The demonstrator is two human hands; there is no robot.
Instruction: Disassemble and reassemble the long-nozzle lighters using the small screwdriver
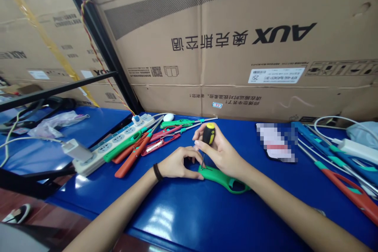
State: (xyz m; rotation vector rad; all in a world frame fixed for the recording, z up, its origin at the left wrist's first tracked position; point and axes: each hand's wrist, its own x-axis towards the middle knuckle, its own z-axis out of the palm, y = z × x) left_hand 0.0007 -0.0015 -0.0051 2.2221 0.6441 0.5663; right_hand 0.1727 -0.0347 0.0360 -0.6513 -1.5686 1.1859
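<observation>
Green casing [217, 176]: It lay on the blue table [177, 212] right in front of me, its solid end toward 10 o'clock and its looped end toward 4, seemingly so the solid end sat between my hands.
Screwdriver [209, 134]: Its tip met the casing's 10 o'clock end and the handle stood nearly upright, which I judged kept the push straight down.
Right hand [226, 155]: I had my fingers closed round the yellow-and-black handle, likely so they could both turn and press.
Left hand [177, 163]: I held it in a loose C at 9 o'clock of the casing, thumb at the near edge, probably to stop a slide; whether my fingertips pinched it, I couldn't tell.
Red and green lighters [134, 153]: They lay from 9 to 11 o'clock, within easy reach, I judged.
Power strip [112, 141]: It ran just behind them at 10 o'clock, a white charger [77, 150] plugged in.
Phone [276, 141]: It rested at 2 o'clock, apart from my work.
Orange lighter [347, 189]: It lay well apart at 3 o'clock.
</observation>
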